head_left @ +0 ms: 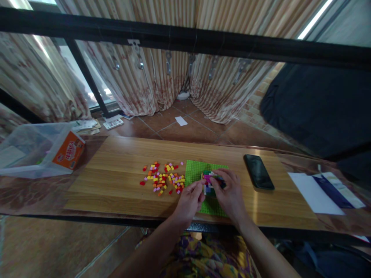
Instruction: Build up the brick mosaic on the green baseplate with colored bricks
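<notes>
A green studded baseplate (pixel 193 166) lies on the wooden board in front of me. On it stands a small toy brick model (pixel 207 179) in magenta, green, white, blue and dark bricks, partly covered by my fingers. My left hand (pixel 190 199) is at the model's left side, thumb and fingertips pinched together; whatever is between them is too small to make out. My right hand (pixel 230 191) curls over the model's right side, its thumb and fingers against the bricks. Left of the baseplate, many loose toy bricks (pixel 164 179) in red, orange, yellow and pink are scattered.
A black phone (pixel 259 172) lies right of the baseplate. Papers (pixel 315 193) rest at the far right. At the far left stands a clear plastic bin (pixel 31 135) with an orange label. A dark metal bar (pixel 174 33) crosses above the board, with curtains (pixel 150 85) behind.
</notes>
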`<state>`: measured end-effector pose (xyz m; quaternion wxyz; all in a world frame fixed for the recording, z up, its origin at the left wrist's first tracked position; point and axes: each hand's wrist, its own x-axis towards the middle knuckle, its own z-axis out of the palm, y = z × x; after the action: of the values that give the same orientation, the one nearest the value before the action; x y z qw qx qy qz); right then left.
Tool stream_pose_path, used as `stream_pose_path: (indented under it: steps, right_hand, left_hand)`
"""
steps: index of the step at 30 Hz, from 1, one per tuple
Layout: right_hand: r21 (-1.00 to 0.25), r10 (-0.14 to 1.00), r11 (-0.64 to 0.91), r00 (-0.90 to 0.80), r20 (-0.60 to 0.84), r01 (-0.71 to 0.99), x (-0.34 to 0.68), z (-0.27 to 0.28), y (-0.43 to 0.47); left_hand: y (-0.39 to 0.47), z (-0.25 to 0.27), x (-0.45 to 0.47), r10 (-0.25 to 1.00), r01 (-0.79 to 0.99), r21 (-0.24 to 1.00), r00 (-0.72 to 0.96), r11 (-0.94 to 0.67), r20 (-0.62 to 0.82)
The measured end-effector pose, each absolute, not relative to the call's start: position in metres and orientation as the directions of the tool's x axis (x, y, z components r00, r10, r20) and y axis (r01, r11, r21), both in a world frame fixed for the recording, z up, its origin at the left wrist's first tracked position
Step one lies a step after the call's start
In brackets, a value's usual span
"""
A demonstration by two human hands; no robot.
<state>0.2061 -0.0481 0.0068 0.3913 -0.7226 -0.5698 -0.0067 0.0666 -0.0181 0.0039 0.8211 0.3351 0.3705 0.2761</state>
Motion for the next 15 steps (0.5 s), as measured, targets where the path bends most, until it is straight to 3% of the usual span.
stream_pose_path:
  steps: [15]
  right_hand:
    - [-0.593, 0.826, -0.067, 0.378, 0.418, 0.803, 0.2046, -0.0003, -0.0425]
  left_hand:
    - [-0.0182, 0.0022, 0.0656, 0.703, -0.246, 0.723, 0.56, 0.646, -0.437]
